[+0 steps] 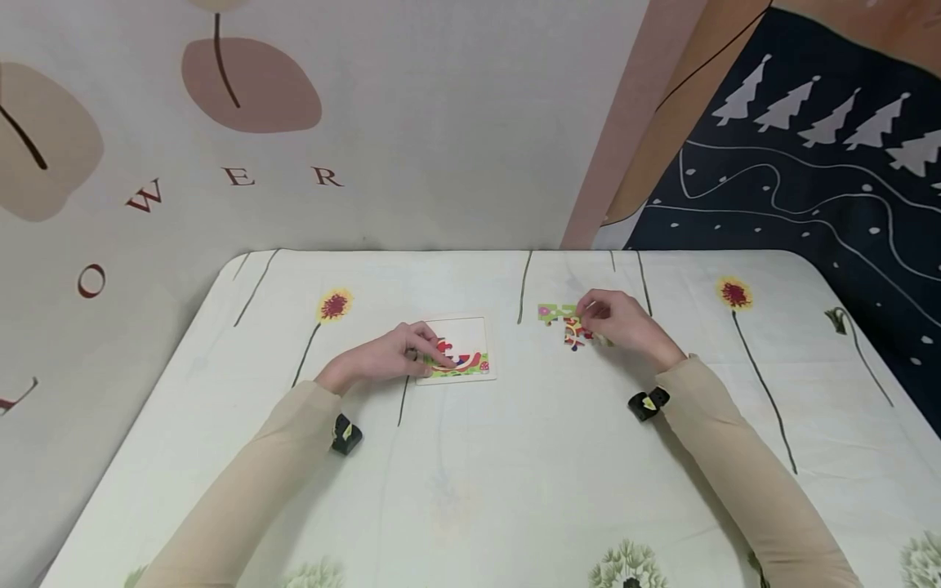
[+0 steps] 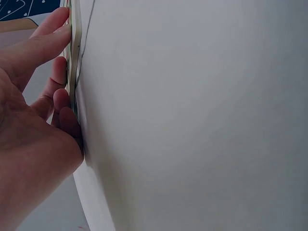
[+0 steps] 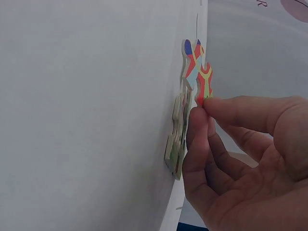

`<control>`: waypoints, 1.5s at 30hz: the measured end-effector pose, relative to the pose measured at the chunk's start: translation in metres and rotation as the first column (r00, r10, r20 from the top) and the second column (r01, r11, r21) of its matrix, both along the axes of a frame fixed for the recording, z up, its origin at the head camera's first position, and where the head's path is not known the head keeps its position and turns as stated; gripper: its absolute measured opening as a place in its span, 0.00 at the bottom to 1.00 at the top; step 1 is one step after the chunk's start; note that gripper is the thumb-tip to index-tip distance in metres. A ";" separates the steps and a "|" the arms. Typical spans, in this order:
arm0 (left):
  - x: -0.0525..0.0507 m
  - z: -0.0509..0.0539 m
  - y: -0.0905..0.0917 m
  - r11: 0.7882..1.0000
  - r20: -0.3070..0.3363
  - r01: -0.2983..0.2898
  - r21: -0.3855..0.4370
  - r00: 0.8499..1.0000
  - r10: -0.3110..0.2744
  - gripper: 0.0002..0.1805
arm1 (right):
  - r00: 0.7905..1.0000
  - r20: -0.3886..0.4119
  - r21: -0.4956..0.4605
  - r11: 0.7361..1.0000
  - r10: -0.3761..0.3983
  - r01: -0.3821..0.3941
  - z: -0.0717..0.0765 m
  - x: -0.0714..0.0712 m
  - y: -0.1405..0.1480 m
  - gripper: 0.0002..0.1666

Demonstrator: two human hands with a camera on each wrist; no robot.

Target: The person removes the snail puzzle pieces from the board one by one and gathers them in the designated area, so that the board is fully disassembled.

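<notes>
My left hand [image 1: 385, 353] rests on the left side of a jigsaw tray [image 1: 469, 335], its fingertips touching the pieces there. Fitted pieces in green and red [image 1: 474, 364] line the tray's bottom edge, with a red bit above them near the fingers. In the left wrist view, the tray [image 2: 74, 48] shows edge-on beside the fingers. Over loose pieces to the right, my right hand [image 1: 623, 320] pinches a red and yellow puzzle piece [image 3: 205, 84] between thumb and fingers. Another colourful piece [image 3: 192, 62] appears directly beyond it.
Loose green puzzle pieces [image 1: 547, 313] lie on the table right of the tray. In the right wrist view, several overlapping pieces [image 3: 176, 120] lie close to the hand. A pale flower-print cloth [image 1: 478, 474] covers the table, and a printed hanging [image 1: 441, 147] stands behind it.
</notes>
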State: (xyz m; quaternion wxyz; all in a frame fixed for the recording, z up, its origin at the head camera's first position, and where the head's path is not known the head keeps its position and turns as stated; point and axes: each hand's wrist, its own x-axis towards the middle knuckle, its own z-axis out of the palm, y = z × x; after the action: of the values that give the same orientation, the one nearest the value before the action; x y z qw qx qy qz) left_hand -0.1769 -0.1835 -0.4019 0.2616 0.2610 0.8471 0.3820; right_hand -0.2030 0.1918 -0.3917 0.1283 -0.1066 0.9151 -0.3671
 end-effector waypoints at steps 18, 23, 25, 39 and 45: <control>0.002 0.002 0.000 1.000 0.002 -0.014 -0.016 1.000 0.014 0.17 | 0.998 0.004 0.031 0.997 0.067 -0.067 0.001 0.000 -0.002 0.09; 0.001 0.001 0.000 1.000 0.004 -0.014 -0.014 1.000 0.014 0.17 | 0.997 -0.013 0.052 0.996 0.078 -0.077 0.001 -0.001 -0.003 0.09; 0.001 0.002 0.001 1.000 0.001 -0.012 -0.016 1.000 0.012 0.17 | 0.997 -0.024 0.063 0.995 0.079 -0.077 0.001 -0.002 -0.004 0.08; 0.001 0.002 0.001 1.000 0.002 -0.009 -0.018 1.000 0.009 0.17 | 0.991 -0.088 0.139 0.987 0.099 -0.087 0.001 0.002 -0.008 0.07; 0.002 0.000 0.001 1.000 -0.002 -0.022 -0.022 1.000 0.022 0.16 | 0.990 -0.100 0.152 0.985 0.101 -0.085 0.001 0.003 -0.008 0.06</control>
State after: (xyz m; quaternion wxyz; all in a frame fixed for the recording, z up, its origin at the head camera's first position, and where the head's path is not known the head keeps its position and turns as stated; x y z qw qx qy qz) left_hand -0.1747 -0.1824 -0.4022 0.2595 0.2491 0.8542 0.3754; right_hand -0.2002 0.1839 -0.3903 0.1036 -0.1591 0.9393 -0.2856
